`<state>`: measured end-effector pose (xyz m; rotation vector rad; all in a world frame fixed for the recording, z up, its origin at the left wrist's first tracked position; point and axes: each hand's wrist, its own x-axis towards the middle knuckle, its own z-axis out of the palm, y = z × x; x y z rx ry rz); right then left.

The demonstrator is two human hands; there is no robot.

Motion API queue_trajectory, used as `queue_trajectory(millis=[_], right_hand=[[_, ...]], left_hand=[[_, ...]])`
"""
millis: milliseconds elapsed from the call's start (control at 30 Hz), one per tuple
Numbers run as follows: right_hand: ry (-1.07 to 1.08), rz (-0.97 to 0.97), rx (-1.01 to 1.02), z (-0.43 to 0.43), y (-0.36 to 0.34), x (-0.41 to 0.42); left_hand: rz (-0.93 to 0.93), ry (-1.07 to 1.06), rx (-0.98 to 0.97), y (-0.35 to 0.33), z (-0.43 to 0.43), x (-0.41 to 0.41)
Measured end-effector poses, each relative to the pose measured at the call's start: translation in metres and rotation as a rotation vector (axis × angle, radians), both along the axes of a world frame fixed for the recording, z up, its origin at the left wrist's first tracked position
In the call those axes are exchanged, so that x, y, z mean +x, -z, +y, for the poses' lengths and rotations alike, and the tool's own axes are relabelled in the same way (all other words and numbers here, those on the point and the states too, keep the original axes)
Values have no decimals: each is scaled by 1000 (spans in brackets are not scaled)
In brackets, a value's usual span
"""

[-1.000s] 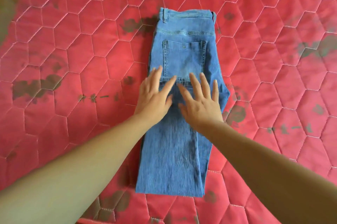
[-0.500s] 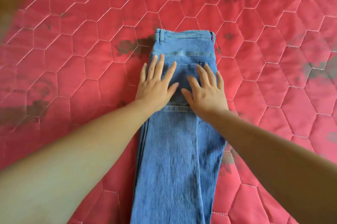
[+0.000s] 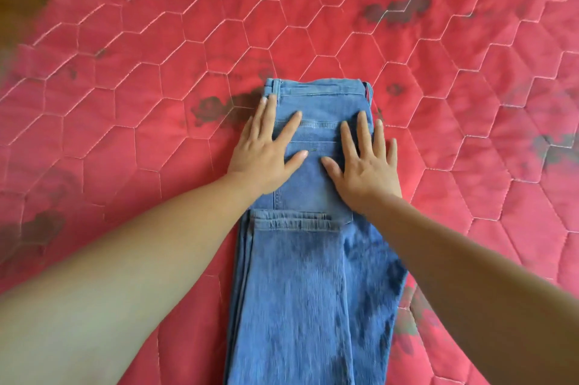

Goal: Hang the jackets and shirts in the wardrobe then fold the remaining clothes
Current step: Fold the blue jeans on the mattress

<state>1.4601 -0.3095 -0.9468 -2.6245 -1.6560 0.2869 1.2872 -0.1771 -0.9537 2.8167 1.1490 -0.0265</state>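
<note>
The jeans (image 3: pixel 313 275) lie on the bed (image 3: pixel 156 102) under both hands, doubled leg over leg, with the leg hem (image 3: pixel 294 223) brought up to just behind the palms. This garment looks a fold or two from finished, though no jackets, shirts or other clothes show, so the rest cannot be judged. Their long axis runs straight away from the person, waistband (image 3: pixel 316 90) just beyond the fingertips. The left hand (image 3: pixel 266 152) and right hand (image 3: pixel 366 165) press flat side by side, fingers spread, gripping nothing.

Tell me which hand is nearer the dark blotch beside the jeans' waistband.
Left. The left hand lies just right of the blotch; the right hand presses the jeans farther right.
</note>
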Motion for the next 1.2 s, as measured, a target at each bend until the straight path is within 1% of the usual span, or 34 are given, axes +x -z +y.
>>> queue_trajectory(millis=[100,200,267,367,433,467,533,600,633,667,700,733,800,900,967,1000,1067,1133,1200], right_hand=[[2,-34,30,-3,10,-1],[5,-47,15,1,5,-1],[5,-52,-58,3,0,0],[-34,-11,-179,10,-10,4],[-7,109,-157,10,-18,3],[24,179,-92,4,-20,-1],[122,293,91,-25,-28,-21],[212,359,271,-68,-39,-57],[249,413,311,-92,-42,-79],[283,504,321,-115,-44,-99],[334,615,297,-134,-47,-118],[407,734,266,-150,-51,-135],[575,873,214,-170,-55,-156],[817,1027,156,-174,-59,-156],[914,1179,142,-174,-59,-156],[924,1222,136,-176,-58,-158],[875,1241,102,-183,-61,-162],[799,1228,90,-189,-66,-163],[790,1239,108,-191,-65,-160]], left_hand=[[-58,12,-36,12,4,-1],[-39,8,-52,7,8,0],[0,11,-101,0,10,4],[76,5,-252,-21,10,3],[59,-4,-330,-33,-3,-10],[21,-7,-349,-38,-16,-21],[-99,-33,-384,-45,-51,-52],[-256,-85,-360,-51,-89,-85],[-326,-112,-332,-53,-109,-99],[-390,-146,-322,-53,-128,-112],[-442,-201,-357,-51,-147,-123],[-476,-263,-425,-50,-167,-132],[-514,-364,-521,-45,-201,-143],[-552,-514,-601,-47,-223,-145],[-532,-614,-644,-51,-223,-142],[-502,-661,-660,-52,-223,-140],[-431,-712,-682,-55,-221,-138],[-362,-713,-685,-58,-220,-137],[-318,-705,-684,-60,-220,-139]])
